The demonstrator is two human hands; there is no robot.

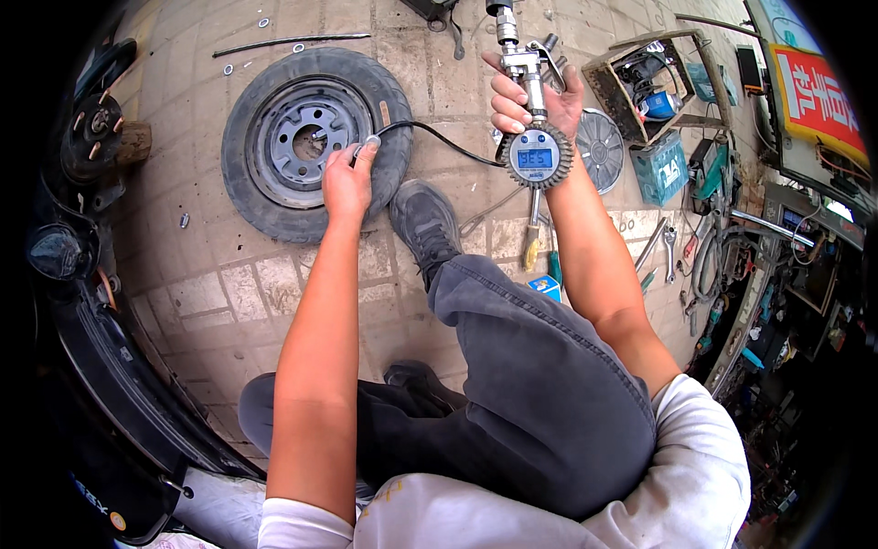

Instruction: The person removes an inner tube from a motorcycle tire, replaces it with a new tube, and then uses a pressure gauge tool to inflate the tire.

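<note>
A black tyre [242,165] on a grey steel rim [283,114] lies flat on the paved floor, beyond my left shoe. My left hand [347,189] reaches over the rim's near right side, its fingers pinched on the end of a thin black hose [444,137]. The valve itself is hidden by the fingers. That hose runs right to a tyre inflator gauge [536,157], round, with a ridged rubber rim and a lit blue display. Held up at the right, the inflator's metal body and lever are wrapped by my right hand [560,108].
A wooden crate [631,101] of tools stands at the far right, beside a teal box [660,174] and a round grey cover [599,151]. Wrenches [670,253] and a screwdriver [531,245] lie nearer. A long bar [293,41] lies beyond the tyre. Dark vehicle parts [87,137] line the left.
</note>
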